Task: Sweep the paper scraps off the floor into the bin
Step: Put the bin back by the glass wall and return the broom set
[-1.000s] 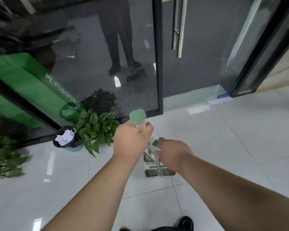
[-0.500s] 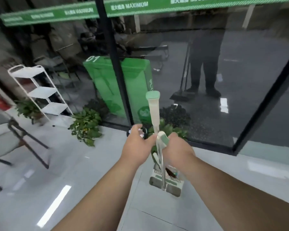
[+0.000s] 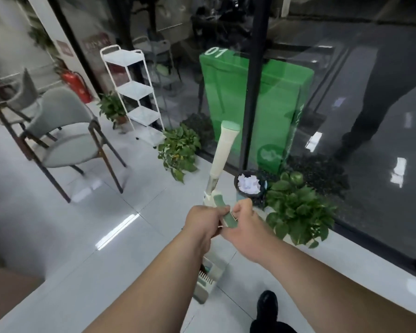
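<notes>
A cream broom handle [image 3: 222, 155] with a green cap stands upright in front of me. Clipped beside it is the dustpan's green-and-cream handle [image 3: 220, 207]. My left hand [image 3: 202, 223] grips the shafts just below that handle. My right hand [image 3: 244, 224] pinches the green dustpan handle from the right. The cream dustpan [image 3: 205, 282] with its comb teeth hangs low by my left forearm, partly hidden. A small black bin [image 3: 238, 182] holding crumpled white paper [image 3: 249, 185] stands by the glass wall, just beyond my hands.
Potted green plants [image 3: 298, 212] [image 3: 179, 149] flank the bin along the glass wall. A grey chair [image 3: 65, 131] and a white shelf trolley [image 3: 135, 92] stand at the left, with a red fire extinguisher [image 3: 76, 86] behind. My black shoe [image 3: 267, 306] is on the white tiles.
My view has swung left along the glass wall. The bin now shows just beyond my hands. My left hand has slid down the broom handle to beside my right hand.
</notes>
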`<state>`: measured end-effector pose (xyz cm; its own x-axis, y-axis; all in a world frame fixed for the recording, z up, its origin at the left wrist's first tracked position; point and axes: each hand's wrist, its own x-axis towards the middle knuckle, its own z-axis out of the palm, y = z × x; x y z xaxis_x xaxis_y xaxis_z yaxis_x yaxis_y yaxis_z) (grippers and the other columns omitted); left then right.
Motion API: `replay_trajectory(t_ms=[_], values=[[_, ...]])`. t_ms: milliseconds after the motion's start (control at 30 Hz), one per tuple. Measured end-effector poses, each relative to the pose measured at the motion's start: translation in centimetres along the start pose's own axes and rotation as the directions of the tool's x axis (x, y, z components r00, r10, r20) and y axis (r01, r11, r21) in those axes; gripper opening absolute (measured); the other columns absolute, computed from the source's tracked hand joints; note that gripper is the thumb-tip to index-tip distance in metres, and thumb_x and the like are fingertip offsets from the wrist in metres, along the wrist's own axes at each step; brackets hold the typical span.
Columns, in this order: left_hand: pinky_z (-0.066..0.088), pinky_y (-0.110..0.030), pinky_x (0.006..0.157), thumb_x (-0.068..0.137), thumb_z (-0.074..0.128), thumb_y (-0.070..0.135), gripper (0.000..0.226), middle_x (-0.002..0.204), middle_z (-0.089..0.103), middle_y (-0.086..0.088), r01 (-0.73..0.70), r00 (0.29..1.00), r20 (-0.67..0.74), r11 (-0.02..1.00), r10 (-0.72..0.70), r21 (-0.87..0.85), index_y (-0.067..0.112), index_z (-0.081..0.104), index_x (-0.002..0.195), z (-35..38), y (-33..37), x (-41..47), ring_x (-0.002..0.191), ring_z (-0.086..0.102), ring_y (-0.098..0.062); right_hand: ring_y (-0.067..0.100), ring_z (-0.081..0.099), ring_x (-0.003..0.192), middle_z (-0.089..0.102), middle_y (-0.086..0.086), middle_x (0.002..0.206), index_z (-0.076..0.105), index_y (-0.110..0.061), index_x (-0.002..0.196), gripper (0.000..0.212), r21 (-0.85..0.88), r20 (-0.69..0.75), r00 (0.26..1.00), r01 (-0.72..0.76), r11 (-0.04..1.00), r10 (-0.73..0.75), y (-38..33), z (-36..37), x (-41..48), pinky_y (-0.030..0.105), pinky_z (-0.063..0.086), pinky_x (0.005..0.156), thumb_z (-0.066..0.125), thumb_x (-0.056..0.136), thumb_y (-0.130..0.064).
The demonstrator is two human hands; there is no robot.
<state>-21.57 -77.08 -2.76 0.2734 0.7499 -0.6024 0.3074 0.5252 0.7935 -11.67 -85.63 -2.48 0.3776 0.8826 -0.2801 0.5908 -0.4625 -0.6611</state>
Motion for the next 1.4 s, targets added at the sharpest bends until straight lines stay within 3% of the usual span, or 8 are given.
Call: replay_trajectory(t_ms=[200,467,600,700,900,1067,1267,1400], values=[[0.053,-0.037,0.063,0.093,0.068,0.007,0.014,0.083,0.071,-0.021,0.11,0.983,-0.16,0.991,-0.096,0.081,-0.006,0.068,0.095,-2.5,2.1,8.1,0.067,0.062,-0.03,0.011,0.061,0.098,0.058,-0.018,0.11,0.035,-0.03,0.13,0.048,0.133,0.043,0.998,0.047,0.99,-0.053,0.4,-1.8,10.6,0.041,0.051,0.091,0.06,0.092,-0.048],[0.045,-0.032,0.059,0.1,0.046,0.061,0.067,0.085,0.072,-0.02,0.085,0.959,-0.281,0.897,0.046,0.433,-0.002,0.066,0.092,-5.3,6.8,19.4,0.059,0.051,-0.027,0.005,0.055,0.115,0.049,-0.019,0.136,0.029,-0.039,0.148,0.067,0.241,0.119,0.96,0.218,0.946,-0.252,-3.8,-6.3,28.3,0.041,0.049,0.099,0.064,0.091,-0.049],[0.04,-0.032,0.062,0.102,0.049,0.05,0.047,0.095,0.074,-0.019,0.057,0.967,-0.245,0.877,0.07,0.476,0.008,0.069,0.097,-5.9,10.4,24.2,0.058,0.045,-0.023,-0.004,0.051,0.119,0.049,-0.022,0.137,0.027,-0.048,0.146,0.069,0.273,0.156,0.907,0.341,0.899,-0.392,-6.1,-6.8,34.4,0.039,0.05,0.099,0.067,0.09,-0.046],[0.041,-0.03,0.062,0.103,0.051,0.031,0.025,0.088,0.072,-0.012,0.015,0.982,-0.167,0.855,0.084,0.519,0.015,0.071,0.1,-5.4,12.9,27.8,0.056,0.045,-0.017,-0.001,0.054,0.117,0.052,-0.023,0.134,0.03,-0.053,0.14,0.064,0.284,0.115,0.909,0.356,0.89,-0.401,-7.6,-6.6,38.2,0.038,0.052,0.094,0.066,0.088,-0.049],[0.043,-0.028,0.066,0.103,0.049,0.02,0.022,0.082,0.068,0.009,-0.145,0.986,0.011,0.81,0.169,0.568,0.025,0.069,0.107,-4.8,18.4,36.2,0.057,0.051,-0.005,0.014,0.059,0.098,0.06,-0.015,0.11,0.049,-0.038,0.128,0.043,0.125,-0.031,0.964,0.267,0.956,-0.265,-9.6,-7.8,46.3,0.033,0.047,0.076,0.064,0.09,-0.053],[0.045,-0.029,0.069,0.105,0.046,0.02,0.021,0.087,0.068,0.006,-0.251,0.968,0.125,0.805,0.219,0.538,0.035,0.061,0.1,-5.4,23.8,44.4,0.064,0.054,-0.01,0.017,0.064,0.086,0.068,-0.011,0.103,0.053,-0.035,0.121,0.031,-0.031,-0.165,0.963,0.211,0.977,-0.213,-13.0,-9.2,54.4,0.036,0.054,0.073,0.058,0.095,-0.051],[0.046,-0.018,0.052,0.109,0.04,0.025,0.024,0.093,0.069,-0.001,-0.299,0.954,0.157,0.84,0.254,0.454,0.03,0.062,0.118,-6.2,27.1,53.0,0.068,0.058,-0.01,0.018,0.051,0.074,0.048,-0.009,0.078,0.048,-0.024,0.101,0.019,-0.184,-0.15,0.969,0.166,0.969,-0.195,-16.3,-9.4,62.0,0.032,0.037,0.067,0.055,0.1,-0.042],[0.051,-0.024,0.067,0.109,0.038,0.019,0.027,0.1,0.071,-0.003,-0.268,0.963,0.118,0.884,0.24,0.384,0.024,0.06,0.123,-4.9,27.1,57.1,0.077,0.06,-0.005,0.016,0.048,0.065,0.043,-0.009,0.07,0.04,-0.021,0.088,0.023,-0.179,-0.123,0.976,0.158,0.971,-0.181,-16.0,-8.6,66.4,0.032,0.036,0.064,0.054,0.102,-0.034]])
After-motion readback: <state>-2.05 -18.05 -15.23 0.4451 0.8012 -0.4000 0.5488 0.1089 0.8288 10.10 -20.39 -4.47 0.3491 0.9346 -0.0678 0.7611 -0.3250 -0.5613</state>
